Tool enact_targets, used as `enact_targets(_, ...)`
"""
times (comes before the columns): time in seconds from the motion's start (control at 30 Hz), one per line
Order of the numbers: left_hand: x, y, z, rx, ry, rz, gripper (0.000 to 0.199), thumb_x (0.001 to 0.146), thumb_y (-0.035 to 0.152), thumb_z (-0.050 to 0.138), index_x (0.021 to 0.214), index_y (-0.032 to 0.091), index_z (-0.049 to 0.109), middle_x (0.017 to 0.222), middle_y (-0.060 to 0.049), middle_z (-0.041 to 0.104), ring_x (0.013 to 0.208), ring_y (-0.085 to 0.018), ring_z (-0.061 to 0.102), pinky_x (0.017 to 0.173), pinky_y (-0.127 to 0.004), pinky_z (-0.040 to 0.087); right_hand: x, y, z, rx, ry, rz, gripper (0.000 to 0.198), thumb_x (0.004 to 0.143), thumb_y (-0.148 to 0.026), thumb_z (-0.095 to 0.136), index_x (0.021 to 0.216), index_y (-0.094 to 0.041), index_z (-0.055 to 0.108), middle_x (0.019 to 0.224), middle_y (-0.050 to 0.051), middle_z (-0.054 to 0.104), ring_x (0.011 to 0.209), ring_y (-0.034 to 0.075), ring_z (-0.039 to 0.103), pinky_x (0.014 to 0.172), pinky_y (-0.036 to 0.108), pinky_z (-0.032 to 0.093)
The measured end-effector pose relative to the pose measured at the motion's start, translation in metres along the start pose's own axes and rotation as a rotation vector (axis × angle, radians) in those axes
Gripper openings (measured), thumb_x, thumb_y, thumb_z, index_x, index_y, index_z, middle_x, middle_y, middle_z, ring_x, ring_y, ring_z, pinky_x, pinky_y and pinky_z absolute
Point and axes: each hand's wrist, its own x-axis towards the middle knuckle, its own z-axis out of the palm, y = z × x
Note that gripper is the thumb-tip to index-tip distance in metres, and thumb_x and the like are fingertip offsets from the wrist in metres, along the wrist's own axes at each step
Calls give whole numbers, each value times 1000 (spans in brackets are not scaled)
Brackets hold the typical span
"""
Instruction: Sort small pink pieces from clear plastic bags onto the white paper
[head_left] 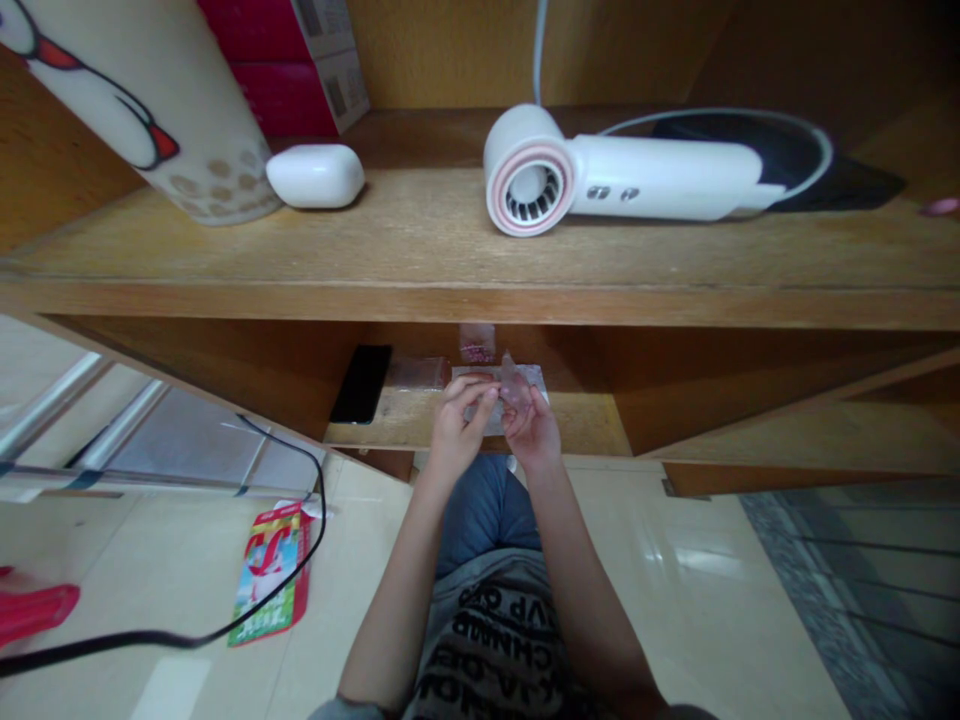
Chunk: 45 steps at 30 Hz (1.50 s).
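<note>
On the lower shelf, my right hand [534, 432] is closed around a small clear plastic bag [513, 380] with a pinkish tint, its pointed corner sticking up. The fingers of my left hand [459, 415] are pinched together at the bag's left side; what lies between the fingertips is too small to make out. Under both hands is a pale patterned sheet [537, 374]. Behind them stands a clear packet of small pink beads [478, 345]. Another flat clear packet [418, 373] lies to the left, beside a black phone [361, 384].
The upper shelf [420, 250] overhangs the hands. On it are a white hair dryer [660, 178], a white earbud case [316, 176], a large cup-shaped item [187, 120] and red boxes [281, 80]. A black cable [247, 610] crosses a colourful packet [270, 570] at lower left.
</note>
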Motion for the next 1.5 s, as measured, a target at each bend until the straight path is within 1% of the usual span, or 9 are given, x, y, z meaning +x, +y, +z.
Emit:
enact_targets(0.23,-3,2,3,89,-21,60,24,87,32,46,99,20,62,98,-6,60,93,-15,56,79,-27,46,2,2,-5,54,-1,30,21,88,-21,38,91,-17,59,63,-2,68,52,7,62,48,16,51)
enact_targets(0.4,-2,5,6,261,-91,20,36,83,34,51,116,21,52,83,-2,64,70,-12,59,66,-24,47,3,3,-4,34,22,19,18,85,-22,43,91,-19,60,73,-2,70,58,9,64,51,19,54)
enact_targets(0.47,0,6,8,321,-95,17,32,85,30,49,116,22,53,81,-1,65,67,-12,59,64,-24,46,3,5,-4,21,49,9,18,85,-22,44,87,-18,61,73,-1,70,59,9,65,54,20,54)
enact_targets(0.63,7,7,11,339,-100,80,25,84,21,46,106,21,59,91,-4,67,77,-14,62,72,-26,47,4,9,2,15,67,-20,18,84,-23,45,80,-17,61,69,-2,69,60,9,64,57,18,53)
enact_targets(0.87,12,8,10,325,-160,188,27,84,20,45,108,21,58,99,-5,66,87,-18,60,77,-31,46,1,13,7,11,88,-3,19,83,-24,46,77,-18,62,66,-2,68,57,9,63,61,22,53)
enact_targets(1.07,12,12,3,408,-150,221,25,84,19,46,103,19,60,92,-5,67,81,-17,57,77,-31,42,2,16,4,53,83,47,21,85,-27,44,77,-17,61,63,-2,66,52,7,59,48,16,48)
enact_targets(1.23,13,12,0,428,-135,250,24,84,20,46,102,18,61,90,-4,67,80,-17,57,76,-31,42,3,19,4,65,98,127,27,87,-32,40,71,-16,56,49,-5,55,32,5,40,27,13,29)
enact_targets(1.37,12,11,-2,400,-126,238,24,83,20,47,101,19,62,87,-4,67,80,-17,57,76,-31,43,3,20,3,40,69,104,25,84,-33,46,67,-17,51,43,-8,45,28,2,29,25,12,24)
enact_targets(1.5,12,9,-4,386,-66,160,22,82,20,47,98,20,63,86,-4,68,79,-17,59,76,-31,44,3,18,1,21,61,70,22,84,-32,46,67,-17,49,44,-9,42,28,1,26,25,10,22)
